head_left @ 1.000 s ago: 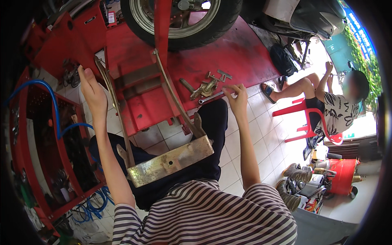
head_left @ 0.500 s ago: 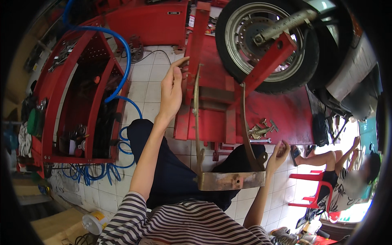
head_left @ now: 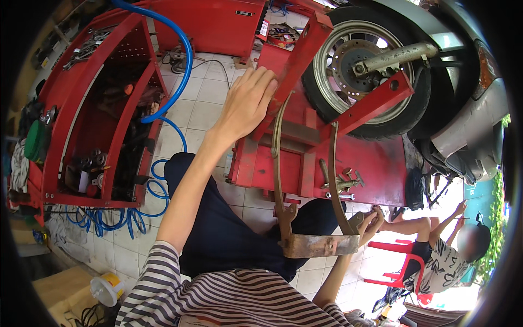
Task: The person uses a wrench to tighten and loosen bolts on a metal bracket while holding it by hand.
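My left hand (head_left: 248,101) lies flat with fingers stretched on the slanted red bar (head_left: 297,60) of a red lift platform (head_left: 376,169). A rusty U-shaped metal bracket (head_left: 318,245) rests across my dark-trousered lap, its two curved arms reaching up onto the platform. My right hand (head_left: 370,220) curls around the bracket's right corner. Loose bolts and metal fittings (head_left: 340,182) lie on the platform just beyond the right arm of the bracket. A motorcycle's wheel (head_left: 365,71) stands clamped on the platform above.
A red tool cart (head_left: 87,109) full of parts stands at left, with a blue air hose (head_left: 182,65) looping over it onto the tiled floor. Another person sits on a red plastic chair (head_left: 400,264) at lower right. A small yellow-and-white tub (head_left: 106,289) lies at lower left.
My right hand has drawn back from the bolts on the platform to the bracket's right corner. My left hand has stayed up on the red frame. My head has turned left.
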The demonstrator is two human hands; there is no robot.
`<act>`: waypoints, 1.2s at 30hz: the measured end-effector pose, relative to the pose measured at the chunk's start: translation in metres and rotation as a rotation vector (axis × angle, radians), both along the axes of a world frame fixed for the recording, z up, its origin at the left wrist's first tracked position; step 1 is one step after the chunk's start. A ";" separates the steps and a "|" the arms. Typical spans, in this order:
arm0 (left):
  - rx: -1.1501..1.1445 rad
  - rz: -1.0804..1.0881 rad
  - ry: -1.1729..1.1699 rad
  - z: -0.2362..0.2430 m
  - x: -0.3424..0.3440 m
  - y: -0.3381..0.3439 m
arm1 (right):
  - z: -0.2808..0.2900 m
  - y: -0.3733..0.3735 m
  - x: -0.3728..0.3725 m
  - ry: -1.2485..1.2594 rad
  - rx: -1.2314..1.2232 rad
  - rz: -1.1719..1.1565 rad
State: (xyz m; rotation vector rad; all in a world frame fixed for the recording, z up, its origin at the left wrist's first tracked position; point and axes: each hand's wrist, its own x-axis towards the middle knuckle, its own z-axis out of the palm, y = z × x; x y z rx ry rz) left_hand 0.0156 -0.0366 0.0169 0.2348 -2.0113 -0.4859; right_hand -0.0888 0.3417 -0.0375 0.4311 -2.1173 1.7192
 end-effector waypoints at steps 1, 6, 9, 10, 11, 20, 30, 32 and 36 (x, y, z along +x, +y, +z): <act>0.023 -0.027 -0.006 -0.001 0.000 -0.002 | 0.001 -0.001 0.001 0.001 -0.006 0.011; 0.224 -0.171 -0.032 0.000 -0.001 0.000 | 0.004 -0.009 0.004 0.014 -0.056 0.029; 0.264 -0.201 -0.045 0.001 0.000 -0.001 | 0.004 -0.012 0.006 -0.014 -0.081 0.030; 0.284 -0.210 -0.067 0.002 0.000 -0.001 | 0.004 -0.012 0.006 -0.021 -0.097 0.034; 0.304 -0.220 -0.089 0.003 0.001 -0.002 | 0.004 -0.013 0.006 -0.027 -0.113 0.038; 0.400 -0.247 -0.192 0.011 0.006 -0.003 | 0.017 -0.013 0.025 0.078 -0.110 0.361; 0.525 -0.261 -0.119 0.007 0.003 0.004 | 0.036 -0.033 0.013 -0.140 -0.024 0.446; 0.540 -0.276 -0.102 0.006 -0.001 0.009 | 0.040 -0.040 0.003 -0.186 -0.036 0.455; 0.616 -0.210 0.036 -0.009 0.004 0.017 | 0.030 -0.047 -0.010 -0.096 -0.014 0.352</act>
